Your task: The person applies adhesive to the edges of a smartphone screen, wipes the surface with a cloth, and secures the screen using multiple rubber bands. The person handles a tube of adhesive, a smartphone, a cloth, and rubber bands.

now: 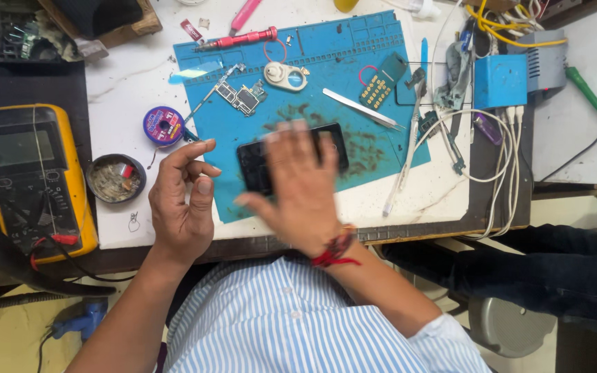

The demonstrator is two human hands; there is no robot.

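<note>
Head view: right hand (303, 186) flat, blurred over black phone (291, 162) mid-frame; left hand (184, 200) curled, empty; circuit board (242, 97) out, upper centre.

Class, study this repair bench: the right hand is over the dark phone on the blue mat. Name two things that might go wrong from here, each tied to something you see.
1. The right hand is motion-blurred over the phone; a quick sweep might knock it toward the tweezers.
2. The bare circuit board lies close behind the phone; a nudge could scrape it.
</note>
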